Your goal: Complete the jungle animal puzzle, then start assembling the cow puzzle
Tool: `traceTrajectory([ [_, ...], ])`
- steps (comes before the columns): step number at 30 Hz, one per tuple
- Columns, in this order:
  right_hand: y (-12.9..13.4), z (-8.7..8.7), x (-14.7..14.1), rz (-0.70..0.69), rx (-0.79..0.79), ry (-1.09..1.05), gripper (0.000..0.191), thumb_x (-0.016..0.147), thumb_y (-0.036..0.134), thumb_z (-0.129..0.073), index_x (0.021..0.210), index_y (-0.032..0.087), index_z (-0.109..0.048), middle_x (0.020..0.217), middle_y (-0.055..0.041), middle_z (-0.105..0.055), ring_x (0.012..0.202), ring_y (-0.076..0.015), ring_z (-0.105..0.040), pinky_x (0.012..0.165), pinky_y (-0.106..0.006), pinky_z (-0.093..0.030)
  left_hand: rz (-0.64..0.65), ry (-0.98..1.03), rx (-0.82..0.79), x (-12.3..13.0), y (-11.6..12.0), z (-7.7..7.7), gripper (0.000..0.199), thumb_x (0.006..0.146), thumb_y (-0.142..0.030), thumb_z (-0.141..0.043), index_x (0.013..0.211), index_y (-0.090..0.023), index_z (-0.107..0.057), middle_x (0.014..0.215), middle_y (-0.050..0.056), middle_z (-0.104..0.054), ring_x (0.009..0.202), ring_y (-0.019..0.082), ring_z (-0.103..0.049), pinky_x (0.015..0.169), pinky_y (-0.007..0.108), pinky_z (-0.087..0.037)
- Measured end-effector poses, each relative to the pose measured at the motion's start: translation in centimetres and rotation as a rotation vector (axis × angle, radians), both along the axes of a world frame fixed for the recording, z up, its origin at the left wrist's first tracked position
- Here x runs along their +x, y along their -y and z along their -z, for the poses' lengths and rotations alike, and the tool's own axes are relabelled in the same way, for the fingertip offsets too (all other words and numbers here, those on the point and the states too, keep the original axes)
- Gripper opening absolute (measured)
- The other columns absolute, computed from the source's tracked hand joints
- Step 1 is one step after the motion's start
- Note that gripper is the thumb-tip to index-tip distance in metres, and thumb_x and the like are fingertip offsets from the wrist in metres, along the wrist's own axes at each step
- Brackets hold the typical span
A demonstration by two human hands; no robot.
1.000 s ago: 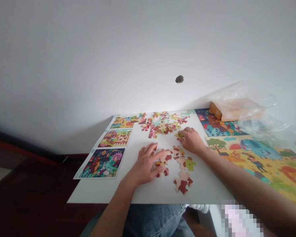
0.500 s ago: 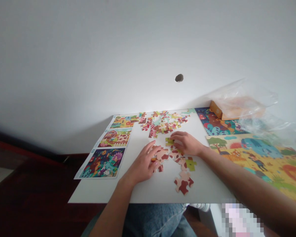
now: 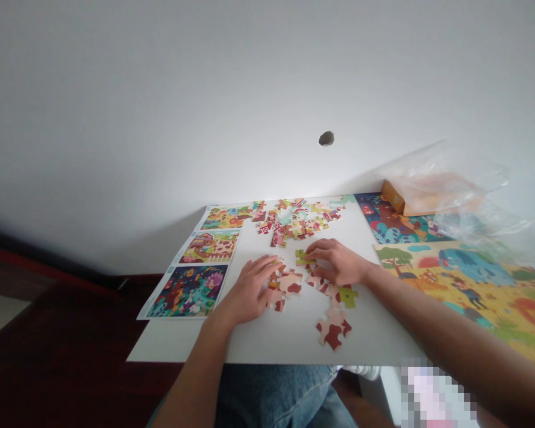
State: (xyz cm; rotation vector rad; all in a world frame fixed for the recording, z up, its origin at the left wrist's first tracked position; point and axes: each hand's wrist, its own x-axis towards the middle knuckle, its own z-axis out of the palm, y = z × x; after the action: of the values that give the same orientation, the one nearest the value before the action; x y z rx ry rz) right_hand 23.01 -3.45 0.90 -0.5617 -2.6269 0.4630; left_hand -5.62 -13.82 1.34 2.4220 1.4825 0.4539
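Observation:
My left hand [image 3: 253, 288] lies over a small joined group of cow-patterned puzzle pieces [image 3: 290, 283], its fingers along the far side and its thumb on the near side. My right hand [image 3: 341, 263] bends over a second group, with fingertips on a yellow-green puzzle piece [image 3: 302, 257] and the thumb by brown-and-pink pieces. Parts of both groups are hidden under the fingers. That right-hand group runs down to a yellow-green piece [image 3: 349, 296] and a brown-spotted cluster [image 3: 334, 329] near the table's front edge. A narrow gap separates the two groups.
Loose puzzle pieces [image 3: 301, 221] are heaped at the back. On the left lies a sheet with three pictures [image 3: 189, 291]. To the right are an animal puzzle [image 3: 472, 291], a dark puzzle [image 3: 374, 217] and an orange box [image 3: 395, 199] under a clear plastic bag [image 3: 463, 178].
My left hand has shifted left with its group of pieces, widening the gap between groups. The yellow-green piece under my right fingers has moved slightly left.

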Motion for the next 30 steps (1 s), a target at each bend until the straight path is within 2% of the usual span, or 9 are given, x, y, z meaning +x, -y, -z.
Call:
traceTrajectory([
  [3, 0.1, 0.0, 0.0, 0.027, 0.012, 0.001, 0.037, 0.083, 0.028, -0.067, 0.12, 0.022, -0.067, 0.118, -0.0119, -0.065, 0.107, -0.0264, -0.06, 0.098, -0.043, -0.044, -0.002, 0.016, 0.024, 0.0, -0.1, 0.2, 0.06, 0.083, -0.009, -0.046, 0.141, -0.025, -0.053, 0.151, 0.007, -0.044, 0.142, 0.027, -0.036, 0.119, 0.049, -0.029],
  [5, 0.1, 0.0, 0.0, 0.049, 0.018, 0.011, 0.035, 0.083, 0.028, -0.067, 0.118, 0.022, -0.068, 0.117, -0.0117, -0.064, 0.106, -0.0262, -0.06, 0.097, -0.044, -0.044, -0.05, 0.033, 0.071, 0.2, -0.1, 0.3, 0.052, 0.084, -0.01, -0.046, 0.131, -0.025, -0.062, 0.147, 0.008, -0.046, 0.137, 0.027, -0.042, 0.117, 0.047, -0.034],
  [7, 0.1, -0.1, 0.0, 0.065, 0.017, 0.026, 0.034, 0.084, 0.032, -0.067, 0.116, 0.022, -0.069, 0.117, -0.0117, -0.064, 0.105, -0.0262, -0.059, 0.097, -0.044, -0.043, -0.094, 0.054, 0.121, 0.6, 0.0, 0.5, 0.043, 0.086, -0.012, -0.047, 0.122, -0.024, -0.068, 0.137, 0.009, -0.052, 0.129, 0.026, -0.049, 0.112, 0.045, -0.04],
  [9, 0.1, -0.1, 0.0, 0.078, 0.01, 0.034, 0.035, 0.084, 0.037, -0.069, 0.115, 0.022, -0.07, 0.117, -0.0118, -0.062, 0.106, -0.0265, -0.058, 0.098, -0.044, -0.043, -0.087, 0.07, 0.141, 1.1, 0.0, 0.4, 0.036, 0.087, -0.016, -0.051, 0.116, -0.024, -0.071, 0.126, 0.01, -0.056, 0.122, 0.025, -0.052, 0.109, 0.044, -0.044],
  [11, 0.1, -0.1, 0.0, 0.079, 0.004, 0.037, 0.036, 0.083, 0.039, -0.069, 0.115, 0.023, -0.07, 0.118, -0.0118, -0.061, 0.107, -0.0268, -0.058, 0.098, -0.045, -0.043, -0.046, 0.086, 0.129, 1.6, 0.1, 0.3, 0.034, 0.088, -0.017, -0.052, 0.116, -0.025, -0.07, 0.123, 0.009, -0.058, 0.12, 0.025, -0.053, 0.108, 0.043, -0.045],
  [17, 0.2, -0.3, 0.0, 0.028, -0.004, 0.03, 0.032, 0.082, 0.034, -0.07, 0.112, 0.022, -0.071, 0.116, -0.0111, -0.063, 0.104, -0.0258, -0.06, 0.098, -0.043, -0.042, 0.031, 0.134, 0.077, 1.9, 0.1, 0.2, 0.039, 0.091, -0.011, -0.044, 0.118, -0.025, -0.068, 0.131, 0.007, -0.056, 0.125, 0.021, -0.051, 0.111, 0.038, -0.043],
  [24, 0.2, -0.5, 0.0, 0.033, 0.004, 0.025, 0.029, 0.083, 0.033, -0.069, 0.11, 0.022, -0.071, 0.112, -0.0099, -0.065, 0.101, -0.0242, -0.061, 0.098, -0.043, -0.041, -0.197, 0.084, 0.219, 1.0, -0.7, 1.9, 0.046, 0.088, -0.018, -0.054, 0.134, -0.018, -0.053, 0.131, 0.012, -0.057, 0.125, 0.027, -0.05, 0.109, 0.047, -0.043],
  [27, 0.2, -0.4, 0.0, 0.052, 0.005, 0.032, 0.031, 0.083, 0.035, -0.069, 0.112, 0.023, -0.071, 0.112, -0.0099, -0.064, 0.103, -0.0251, -0.059, 0.098, -0.044, -0.042, -0.205, 0.072, 0.224, 0.8, -0.9, 2.2, 0.049, 0.088, -0.019, -0.056, 0.136, -0.017, -0.051, 0.13, 0.011, -0.06, 0.124, 0.027, -0.051, 0.108, 0.047, -0.043],
  [30, 0.1, -0.2, 0.1, 0.095, 0.007, 0.053, 0.037, 0.082, 0.038, -0.07, 0.117, 0.025, -0.069, 0.117, -0.0112, -0.061, 0.107, -0.0278, -0.055, 0.097, -0.046, -0.042, -0.173, 0.08, 0.226, 0.7, -1.0, 2.1, 0.04, 0.088, -0.016, -0.053, 0.127, -0.02, -0.06, 0.128, 0.008, -0.063, 0.122, 0.025, -0.052, 0.109, 0.045, -0.044],
])
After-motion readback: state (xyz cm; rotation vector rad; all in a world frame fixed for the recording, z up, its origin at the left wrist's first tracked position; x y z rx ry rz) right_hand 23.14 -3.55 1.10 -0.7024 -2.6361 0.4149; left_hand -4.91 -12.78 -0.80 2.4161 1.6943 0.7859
